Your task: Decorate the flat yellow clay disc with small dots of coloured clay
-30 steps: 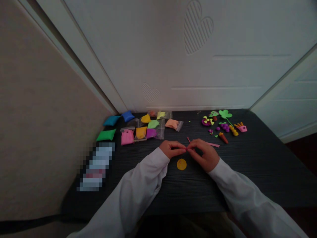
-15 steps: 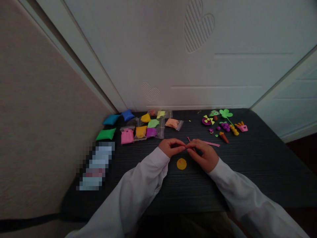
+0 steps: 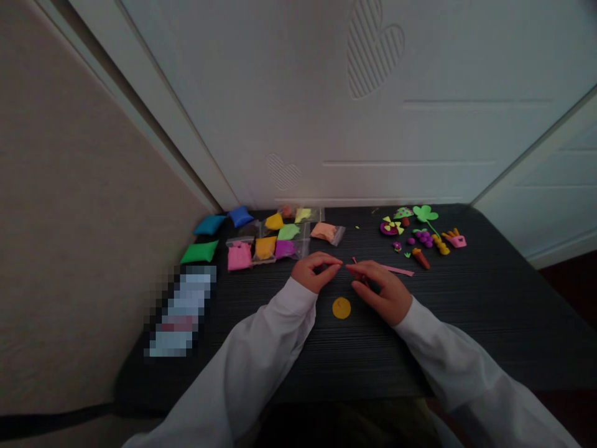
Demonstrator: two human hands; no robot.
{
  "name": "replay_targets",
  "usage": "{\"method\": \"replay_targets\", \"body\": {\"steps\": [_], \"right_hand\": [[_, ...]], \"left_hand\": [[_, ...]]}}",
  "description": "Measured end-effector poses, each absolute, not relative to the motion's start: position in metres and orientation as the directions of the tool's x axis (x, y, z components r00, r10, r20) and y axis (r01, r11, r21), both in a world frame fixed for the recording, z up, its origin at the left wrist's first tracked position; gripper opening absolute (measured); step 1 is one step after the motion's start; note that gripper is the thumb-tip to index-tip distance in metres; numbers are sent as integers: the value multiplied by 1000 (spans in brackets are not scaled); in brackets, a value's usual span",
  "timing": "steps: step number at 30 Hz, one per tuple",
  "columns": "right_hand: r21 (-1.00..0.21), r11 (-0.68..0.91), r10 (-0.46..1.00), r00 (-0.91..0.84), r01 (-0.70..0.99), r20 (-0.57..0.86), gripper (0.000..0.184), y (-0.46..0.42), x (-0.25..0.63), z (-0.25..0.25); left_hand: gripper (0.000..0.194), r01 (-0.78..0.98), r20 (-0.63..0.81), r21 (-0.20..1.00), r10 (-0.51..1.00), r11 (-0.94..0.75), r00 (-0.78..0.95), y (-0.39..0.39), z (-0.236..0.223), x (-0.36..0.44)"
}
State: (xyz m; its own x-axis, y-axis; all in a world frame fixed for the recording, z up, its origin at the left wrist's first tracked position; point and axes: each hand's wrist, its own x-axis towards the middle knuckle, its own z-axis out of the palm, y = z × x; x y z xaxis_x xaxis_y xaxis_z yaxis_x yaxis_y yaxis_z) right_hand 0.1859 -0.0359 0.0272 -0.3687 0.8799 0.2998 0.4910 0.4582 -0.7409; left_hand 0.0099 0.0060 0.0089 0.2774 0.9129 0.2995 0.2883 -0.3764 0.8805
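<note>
My left hand (image 3: 316,271) is closed in a pinch, thumb and forefinger together at the tips. Whatever sits between those tips is too small to make out. Just to its right, my right hand (image 3: 385,291) has its thumb and fingers apart, with nothing visible gripped between them. A flat yellow clay disc (image 3: 341,308) with a small reddish mark lies on the black table (image 3: 345,361) below both hands. Beside the right hand a thin pink tool (image 3: 354,259) shows partly, and a flat pink strip (image 3: 400,270) reaches out behind its fingers.
Colored clay packets, among them a pink one (image 3: 239,256) and a green one (image 3: 200,252), lie at the back left. Small clay models, including a carrot (image 3: 421,259) and a green flower (image 3: 425,214), are at the back right. A blurred-out device (image 3: 184,311) lies far left.
The fingertips of both hands were touching; now they are apart. My left hand has shifted slightly left and away from me, and my right thumb has parted from its fingers.
</note>
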Motion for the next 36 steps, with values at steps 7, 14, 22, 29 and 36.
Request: {"method": "replay_targets", "body": {"steps": [7, 14, 22, 29, 36], "right_hand": [[-746, 441, 893, -329, 499, 308, 24, -35, 188, 26], [-699, 461, 887, -309, 546, 344, 25, -35, 189, 27], [-665, 498, 867, -316, 557, 384, 24, -36, 189, 27], [-579, 544, 836, -339, 607, 430, 25, -34, 185, 25], [-445, 554, 818, -359, 703, 450, 22, -34, 188, 21]], "left_hand": [[15, 355, 272, 863, 922, -360, 275, 6, 7, 9], [19, 273, 190, 919, 928, -283, 322, 6, 5, 10], [16, 315, 255, 872, 898, -374, 360, 1, 14, 14], [14, 299, 274, 865, 879, -403, 390, -4, 13, 17], [12, 308, 310, 845, 870, -437, 384, -6, 11, 19]]}}
